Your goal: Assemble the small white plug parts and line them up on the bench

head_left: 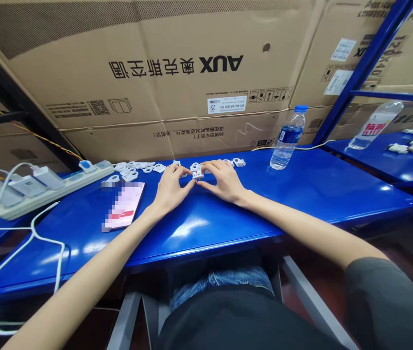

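A small white plastic part (197, 171) sits at the centre of the work zone, on the far half of the blue steel bench (192, 233), and is partly hidden by the fingers. The left hand (172, 188) and right hand (224, 182) converge on it from either side, palms down. The left fingertips (188, 177) and right fingertips (205, 183) close on its edges in a two-handed pinch. Neither hand is released or clenched into a fist. The exact contact points cannot be confirmed from this view.

Further white plastic parts (135, 167) lie loose in a row left of the hands, with a few more (238, 162) just beyond the right hand. A smartphone (123, 206) with a pixelated screen lies near the left wrist. Behind it, a white power strip (57, 192) carries plugged-in chargers (48, 177).

No open container is in view. A capped water bottle (287, 138) stands upright on the bench, holding clear liquid. A second bottle (376, 125) lies on its side on the adjacent blue bench (381, 163). Large closed AUX cartons (177, 63) stand behind the bench
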The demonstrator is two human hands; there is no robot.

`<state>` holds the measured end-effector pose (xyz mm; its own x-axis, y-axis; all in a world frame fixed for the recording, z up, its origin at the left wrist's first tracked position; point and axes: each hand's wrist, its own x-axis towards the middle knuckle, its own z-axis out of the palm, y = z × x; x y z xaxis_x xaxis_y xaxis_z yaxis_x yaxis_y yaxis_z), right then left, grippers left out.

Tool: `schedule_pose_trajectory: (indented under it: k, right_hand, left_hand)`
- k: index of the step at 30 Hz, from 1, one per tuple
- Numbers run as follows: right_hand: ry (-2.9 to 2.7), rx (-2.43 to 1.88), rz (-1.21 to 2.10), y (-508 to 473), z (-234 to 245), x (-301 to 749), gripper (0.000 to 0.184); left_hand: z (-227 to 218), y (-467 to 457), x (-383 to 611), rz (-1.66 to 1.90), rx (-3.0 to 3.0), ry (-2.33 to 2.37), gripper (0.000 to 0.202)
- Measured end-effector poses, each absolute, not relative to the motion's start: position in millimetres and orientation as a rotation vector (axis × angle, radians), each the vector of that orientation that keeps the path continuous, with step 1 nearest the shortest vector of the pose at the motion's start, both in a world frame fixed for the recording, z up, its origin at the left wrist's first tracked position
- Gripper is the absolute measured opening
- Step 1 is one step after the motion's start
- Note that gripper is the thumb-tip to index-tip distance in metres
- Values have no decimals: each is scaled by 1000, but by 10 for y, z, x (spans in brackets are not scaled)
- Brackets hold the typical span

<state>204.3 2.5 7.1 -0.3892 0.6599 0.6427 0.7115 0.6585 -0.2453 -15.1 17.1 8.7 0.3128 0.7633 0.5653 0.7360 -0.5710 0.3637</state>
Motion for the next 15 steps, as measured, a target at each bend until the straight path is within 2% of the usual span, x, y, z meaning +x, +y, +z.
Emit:
schedule_pose_trajectory:
  k: [7, 15]
  right_hand:
    - [-2107, -1025, -94, 26, 65, 2041, 29]
    - [-2135, -1020, -51, 54, 28, 2043, 27]
  left_hand:
    - [162, 115, -148, 1244, 2619, 1352, 17]
    - [152, 111, -140, 1199, 2787, 1328, 14]
